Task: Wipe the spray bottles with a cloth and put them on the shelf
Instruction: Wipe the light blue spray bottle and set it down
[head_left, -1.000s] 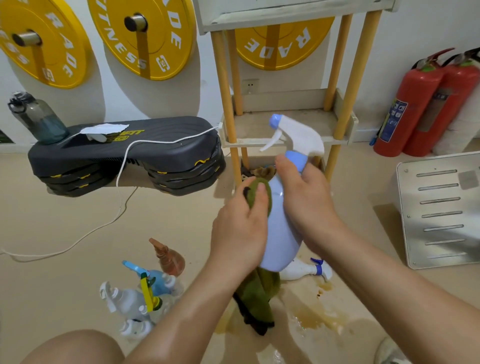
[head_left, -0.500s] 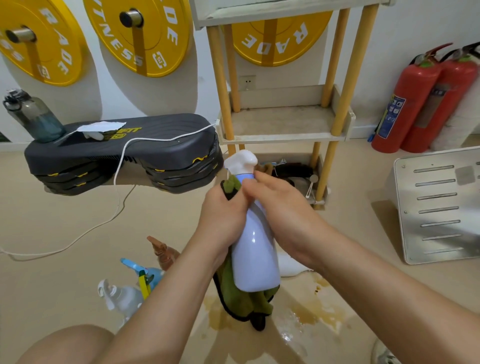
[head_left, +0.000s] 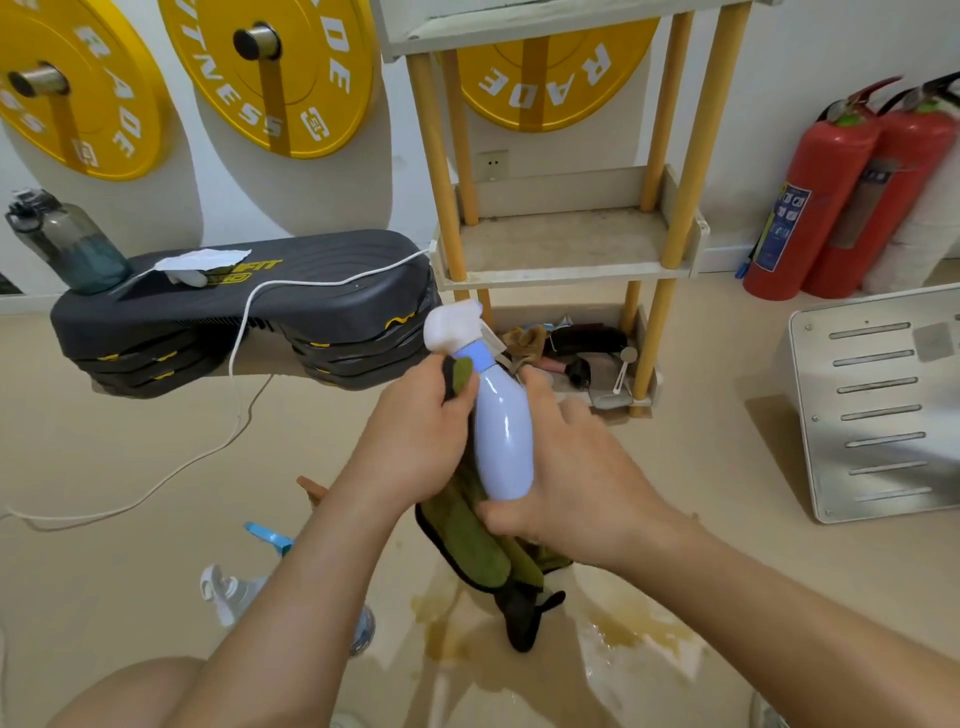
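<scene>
Before the shelf (head_left: 566, 274), left hand (head_left: 415, 441) grips cloth (head_left: 475, 540) against the half-hidden bottle (head_left: 504, 431); right hand (head_left: 582, 483) holds its base.

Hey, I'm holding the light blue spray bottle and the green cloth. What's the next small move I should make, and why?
Probably draw the green cloth down the body of the light blue spray bottle with your left hand. The cloth is bunched up near the neck, the body below it shows bare, and your right hand grips the base to steady it.
</scene>
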